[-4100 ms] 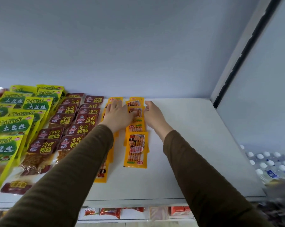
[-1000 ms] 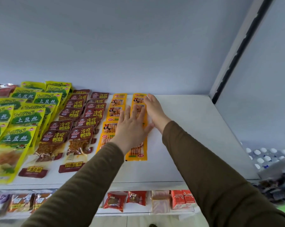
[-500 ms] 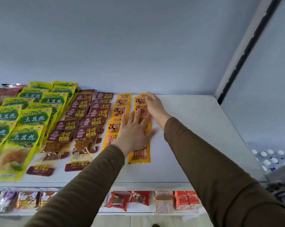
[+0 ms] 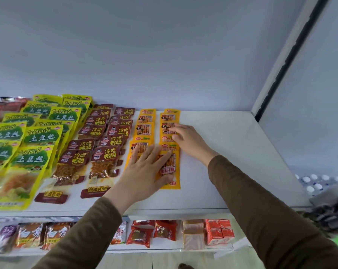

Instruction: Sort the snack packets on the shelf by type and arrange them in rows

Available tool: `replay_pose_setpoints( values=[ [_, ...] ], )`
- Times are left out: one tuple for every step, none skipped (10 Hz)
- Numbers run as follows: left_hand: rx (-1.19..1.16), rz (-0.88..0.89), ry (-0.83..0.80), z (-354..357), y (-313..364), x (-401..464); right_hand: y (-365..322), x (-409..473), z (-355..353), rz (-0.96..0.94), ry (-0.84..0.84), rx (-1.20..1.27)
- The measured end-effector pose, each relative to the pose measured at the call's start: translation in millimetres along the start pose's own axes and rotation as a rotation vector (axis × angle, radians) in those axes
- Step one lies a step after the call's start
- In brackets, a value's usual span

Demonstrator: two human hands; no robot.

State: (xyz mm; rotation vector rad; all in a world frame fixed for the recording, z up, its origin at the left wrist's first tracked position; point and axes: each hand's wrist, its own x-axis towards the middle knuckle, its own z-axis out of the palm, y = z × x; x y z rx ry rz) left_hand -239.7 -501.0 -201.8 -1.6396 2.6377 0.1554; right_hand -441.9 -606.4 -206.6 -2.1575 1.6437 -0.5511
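Observation:
Two rows of small orange snack packets [image 4: 145, 121] run front to back on the white shelf [image 4: 232, 158]. My left hand [image 4: 145, 173] lies flat with spread fingers over the front packets of both orange rows. My right hand [image 4: 187, 139] rests with straight fingers on the right edge of the right orange row [image 4: 169, 118], fingertips touching a middle packet. Left of these lie two rows of dark red packets [image 4: 110, 136], then rows of yellow-green packets [image 4: 38, 136].
The shelf's right half is bare up to the side wall [image 4: 300, 117]. A lower shelf [image 4: 164, 249] holds red packets and small red cartons [image 4: 218, 232]. Water bottle caps [image 4: 315, 181] show at the far right, below.
My left hand has slid left and toward me over the front orange packets. My right hand has drawn back from the row's far end to its middle.

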Motion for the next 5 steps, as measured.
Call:
replay_pose_setpoints(
  values=[
    [-0.009, 0.006, 0.019, -3, 0, 0, -8, -5, -4, 0.017, 0.024, 0.017],
    [-0.005, 0.049, 0.049, -3, 2, -2, -14, -13, -6, 0.025, 0.041, -0.008],
    [0.008, 0.068, 0.020, -2, 5, -6, -21, -23, -7, 0.035, -0.026, -0.045],
    [-0.101, 0.086, 0.059, -5, 1, -9, -26, -36, -12, 0.009, 0.027, -0.069],
    [-0.165, 0.072, 0.163, -23, -12, -10, -37, -49, -22, -0.039, 0.120, -0.086]
  ],
)
